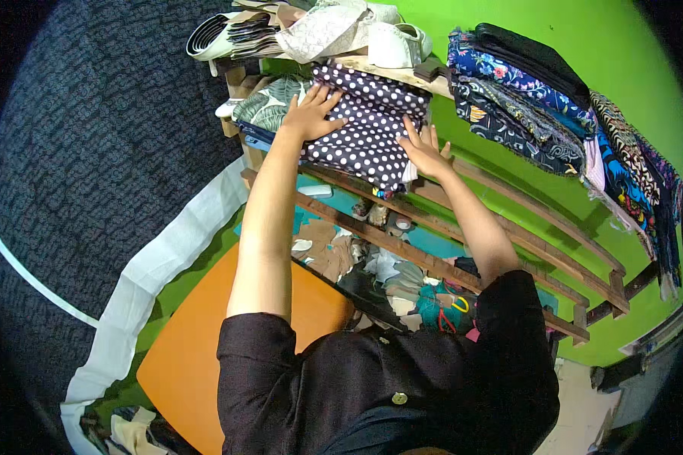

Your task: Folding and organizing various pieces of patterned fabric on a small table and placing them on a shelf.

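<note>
Polka-dot fabric [368, 152] sits on the wooden rack [387, 240], beside leaf-print fabric [269, 105]! Left hand [308, 120] splayed across it, right hand [429, 158] open at its right edge, neither grip closed. Folding looks done; hands aren't off yet.

l. hand [307, 119] hides pt of dotted fabric [366, 144]

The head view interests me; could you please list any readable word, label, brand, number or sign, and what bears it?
No readable text.
Polka-dot fabric by the left hand and right hand: white dots, no lettering.
Folded fabrics, upper right: prints, no lettering I can make out.
</note>
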`<state>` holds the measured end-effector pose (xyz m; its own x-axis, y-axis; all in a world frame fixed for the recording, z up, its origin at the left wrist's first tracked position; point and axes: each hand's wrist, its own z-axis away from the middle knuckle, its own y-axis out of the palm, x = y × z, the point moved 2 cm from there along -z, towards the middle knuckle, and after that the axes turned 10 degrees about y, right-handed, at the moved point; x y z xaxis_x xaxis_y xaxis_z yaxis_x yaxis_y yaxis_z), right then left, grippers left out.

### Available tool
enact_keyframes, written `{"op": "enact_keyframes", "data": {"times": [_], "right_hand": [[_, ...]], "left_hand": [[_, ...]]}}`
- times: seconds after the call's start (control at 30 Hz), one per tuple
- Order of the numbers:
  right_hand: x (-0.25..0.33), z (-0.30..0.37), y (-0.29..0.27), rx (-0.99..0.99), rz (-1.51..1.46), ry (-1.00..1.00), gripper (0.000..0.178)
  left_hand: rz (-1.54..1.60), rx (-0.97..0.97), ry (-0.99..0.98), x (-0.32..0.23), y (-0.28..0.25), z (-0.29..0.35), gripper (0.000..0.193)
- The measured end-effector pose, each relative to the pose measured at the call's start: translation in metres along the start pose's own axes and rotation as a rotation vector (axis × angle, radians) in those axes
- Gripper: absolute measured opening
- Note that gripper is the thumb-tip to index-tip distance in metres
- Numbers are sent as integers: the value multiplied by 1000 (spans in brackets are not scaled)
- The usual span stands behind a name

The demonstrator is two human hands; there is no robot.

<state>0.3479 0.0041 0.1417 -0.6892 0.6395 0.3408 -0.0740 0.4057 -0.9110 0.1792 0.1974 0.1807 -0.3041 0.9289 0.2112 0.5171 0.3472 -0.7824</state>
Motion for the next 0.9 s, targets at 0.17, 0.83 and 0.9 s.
{"op": "enact_keyframes", "data": {"times": [0.17,0.83,0.9], "right_hand": [[1,-10,-6,185,-190,123,66],[6,-56,-31,-753,-367,-345,38],[4,-66,-28,-730,-662,-220,36]], "left_hand": [[186,316,-169,7,8,-21,76],[-100,-520,334,-60,-16,68,47],[-86,-526,359,-62,-18,55,45]]}}
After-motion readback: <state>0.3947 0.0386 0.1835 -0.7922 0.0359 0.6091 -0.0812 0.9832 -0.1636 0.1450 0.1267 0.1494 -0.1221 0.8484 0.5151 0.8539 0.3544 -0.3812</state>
